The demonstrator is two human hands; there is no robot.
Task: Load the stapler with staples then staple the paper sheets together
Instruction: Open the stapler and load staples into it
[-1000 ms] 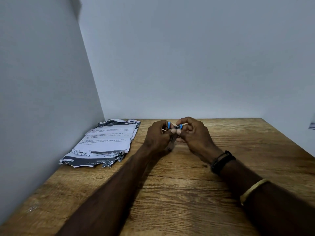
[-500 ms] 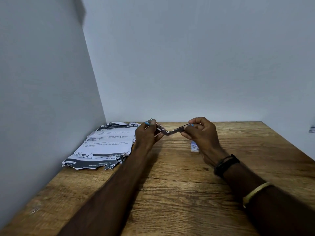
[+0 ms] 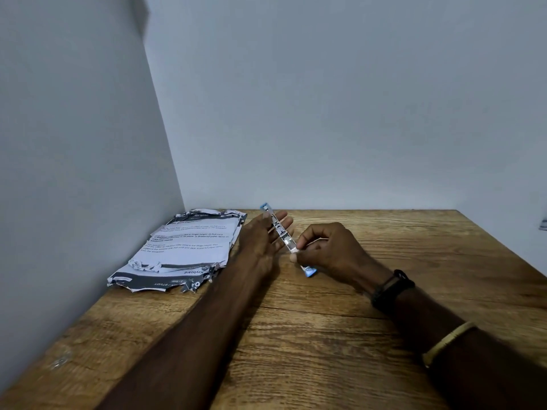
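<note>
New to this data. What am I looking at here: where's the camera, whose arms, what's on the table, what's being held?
There is no robot: a person works with bare hands, and one wide-angle camera on their head looks forward and down, so the arms reach in from the bottom edge. The wooden table sits in a corner of plain walls. On its far left lies a stack of printed paper sheets with ragged edges. The right hand pinches a small stapler, unfolded into a long metal strip with blue ends. The left hand is open, fingers spread, beside and behind the strip. I see no loose staples.

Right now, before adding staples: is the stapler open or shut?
Open: the stapler is swung out into one long strip with blue ends.
</note>
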